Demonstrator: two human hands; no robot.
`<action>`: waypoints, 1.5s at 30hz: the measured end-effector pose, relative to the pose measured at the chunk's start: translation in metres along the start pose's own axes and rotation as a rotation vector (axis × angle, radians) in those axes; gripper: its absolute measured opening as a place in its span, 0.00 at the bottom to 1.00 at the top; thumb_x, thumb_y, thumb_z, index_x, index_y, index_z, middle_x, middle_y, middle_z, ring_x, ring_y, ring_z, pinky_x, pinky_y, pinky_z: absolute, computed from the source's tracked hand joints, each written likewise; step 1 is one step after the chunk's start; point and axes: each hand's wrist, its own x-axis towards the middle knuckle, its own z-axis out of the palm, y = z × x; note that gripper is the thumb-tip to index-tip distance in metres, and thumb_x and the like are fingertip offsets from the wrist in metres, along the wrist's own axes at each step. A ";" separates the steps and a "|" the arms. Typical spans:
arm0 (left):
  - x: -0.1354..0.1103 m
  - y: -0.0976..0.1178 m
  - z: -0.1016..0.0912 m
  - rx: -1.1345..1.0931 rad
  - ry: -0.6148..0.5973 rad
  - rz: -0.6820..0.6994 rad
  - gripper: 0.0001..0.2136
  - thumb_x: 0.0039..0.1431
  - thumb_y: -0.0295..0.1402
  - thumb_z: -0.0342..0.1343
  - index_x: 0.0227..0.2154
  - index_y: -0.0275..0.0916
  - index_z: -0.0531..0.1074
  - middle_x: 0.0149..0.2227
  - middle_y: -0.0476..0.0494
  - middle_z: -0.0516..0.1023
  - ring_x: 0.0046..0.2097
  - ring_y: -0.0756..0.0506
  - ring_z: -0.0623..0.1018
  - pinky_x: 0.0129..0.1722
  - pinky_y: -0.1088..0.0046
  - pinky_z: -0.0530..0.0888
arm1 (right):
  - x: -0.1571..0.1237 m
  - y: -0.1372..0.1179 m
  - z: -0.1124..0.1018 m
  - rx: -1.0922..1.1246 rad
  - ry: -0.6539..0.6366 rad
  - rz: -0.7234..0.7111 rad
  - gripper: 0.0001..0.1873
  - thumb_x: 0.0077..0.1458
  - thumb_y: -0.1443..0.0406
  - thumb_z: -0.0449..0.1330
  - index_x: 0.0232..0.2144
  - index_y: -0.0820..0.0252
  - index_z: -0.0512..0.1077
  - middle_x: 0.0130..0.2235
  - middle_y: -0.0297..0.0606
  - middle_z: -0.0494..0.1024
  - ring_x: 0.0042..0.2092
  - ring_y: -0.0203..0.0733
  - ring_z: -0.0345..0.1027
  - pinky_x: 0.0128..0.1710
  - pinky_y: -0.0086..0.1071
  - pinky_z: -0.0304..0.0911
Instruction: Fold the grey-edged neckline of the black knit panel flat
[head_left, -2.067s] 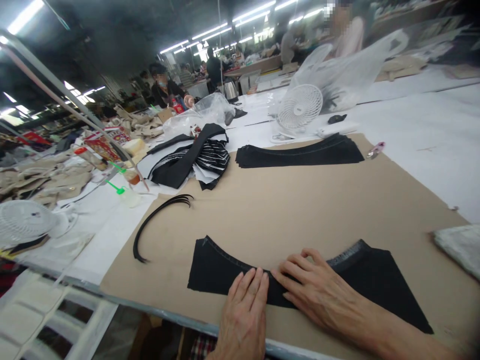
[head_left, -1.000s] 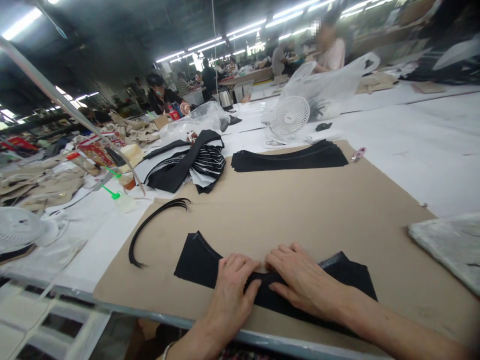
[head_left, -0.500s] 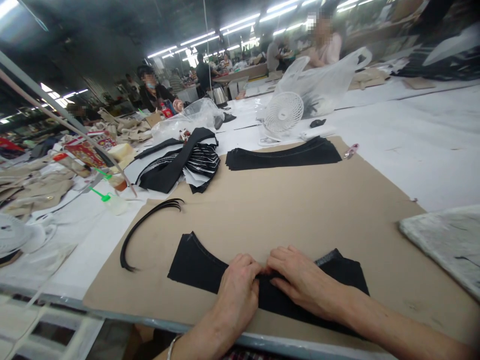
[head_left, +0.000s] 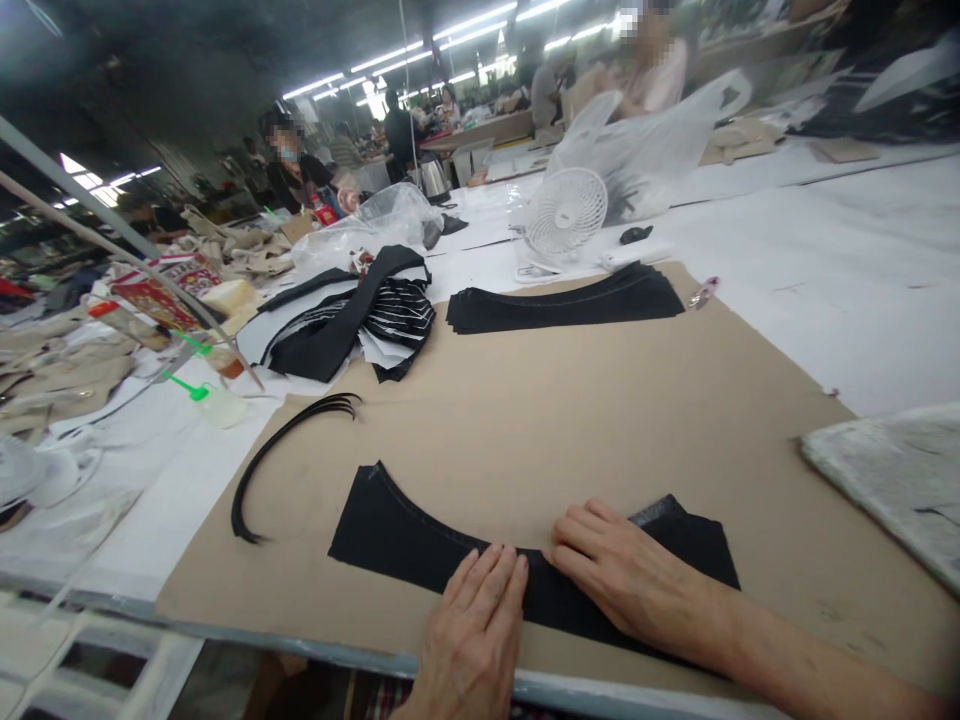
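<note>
A curved black fabric piece (head_left: 390, 530) lies flat on the brown paper sheet (head_left: 585, 410) near the table's front edge. My left hand (head_left: 472, 630) rests on its lower middle, fingers stretched flat and together. My right hand (head_left: 630, 580) presses flat on the piece just to the right, fingers spread. Neither hand grips anything. The right end of the piece (head_left: 697, 550) shows past my right hand.
A thin black curved strip (head_left: 277, 450) lies left of the piece. A stack of black curved pieces (head_left: 562, 300) sits at the paper's far edge, by a small white fan (head_left: 562, 215). Striped and black fabric (head_left: 360, 320), green-capped bottles (head_left: 214, 400), a grey cloth (head_left: 892, 470) at right. People work behind.
My hands were bunched together, pinching the fabric's middle; now both lie flat and a little apart on the piece.
</note>
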 end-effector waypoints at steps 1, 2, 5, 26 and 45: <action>0.001 0.000 -0.002 -0.012 0.003 -0.007 0.19 0.61 0.22 0.44 0.54 0.29 0.68 0.53 0.40 0.75 0.57 0.44 0.69 0.57 0.65 0.66 | -0.001 0.001 0.001 -0.013 0.005 -0.012 0.09 0.60 0.75 0.49 0.36 0.60 0.67 0.35 0.37 0.68 0.37 0.41 0.58 0.39 0.37 0.50; 0.003 0.000 -0.004 -0.028 0.014 -0.019 0.18 0.62 0.24 0.45 0.54 0.30 0.68 0.53 0.41 0.75 0.56 0.44 0.70 0.58 0.65 0.65 | -0.002 0.002 0.001 -0.026 0.009 -0.023 0.10 0.60 0.75 0.48 0.37 0.61 0.67 0.35 0.38 0.68 0.36 0.41 0.58 0.39 0.37 0.50; 0.012 0.001 -0.010 -0.063 0.045 -0.080 0.17 0.64 0.27 0.45 0.54 0.32 0.68 0.50 0.45 0.78 0.52 0.45 0.73 0.57 0.65 0.65 | -0.002 0.002 0.001 -0.066 0.026 -0.054 0.10 0.61 0.74 0.48 0.39 0.62 0.68 0.35 0.38 0.68 0.36 0.42 0.57 0.40 0.38 0.50; 0.032 0.015 -0.005 -0.305 -0.104 -0.423 0.13 0.58 0.27 0.55 0.46 0.45 0.73 0.49 0.41 0.73 0.51 0.41 0.71 0.48 0.58 0.68 | -0.010 -0.002 -0.035 0.121 -0.051 0.240 0.15 0.52 0.60 0.64 0.38 0.57 0.65 0.39 0.36 0.71 0.43 0.47 0.62 0.45 0.43 0.49; 0.037 0.047 0.018 -0.229 -0.023 -0.081 0.21 0.59 0.20 0.40 0.52 0.31 0.69 0.44 0.36 0.76 0.46 0.41 0.74 0.46 0.64 0.72 | -0.041 0.003 -0.028 0.064 -0.042 0.122 0.09 0.62 0.71 0.48 0.32 0.60 0.66 0.35 0.37 0.69 0.38 0.41 0.59 0.41 0.37 0.52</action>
